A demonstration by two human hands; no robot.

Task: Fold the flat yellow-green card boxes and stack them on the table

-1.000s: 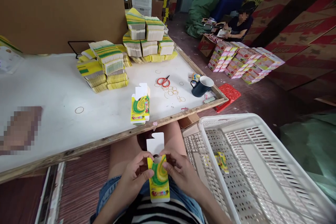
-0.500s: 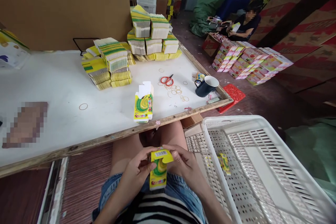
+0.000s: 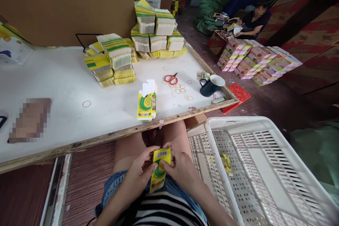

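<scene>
A small yellow and green carton [image 3: 161, 154], barcode flap uppermost, is held upright over my lap. My left hand [image 3: 143, 166] grips its left side, thumb on the front. From the right, my right hand [image 3: 180, 166] pinches the same carton, its thumb on the front below the flap. Just beyond, near the table's front edge, lie flat yellow cartons [image 3: 146, 104] with white flaps. Bundled stacks of flat cartons [image 3: 116, 53] stand farther back on the white table [image 3: 60, 81].
Red scissors [image 3: 171, 78], rubber bands [image 3: 181, 89] and a dark mug [image 3: 212, 85] are on the table's right part. A white basket [image 3: 262, 122] with a yellow carton [image 3: 226, 164] stands at my right. A person [image 3: 254, 23] sits beyond stacked pink boxes [image 3: 265, 60].
The carton's top flap, which stuck out to the right, now lies down against the front. My right hand has moved in, its thumb onto the carton. The view has shifted slightly.
</scene>
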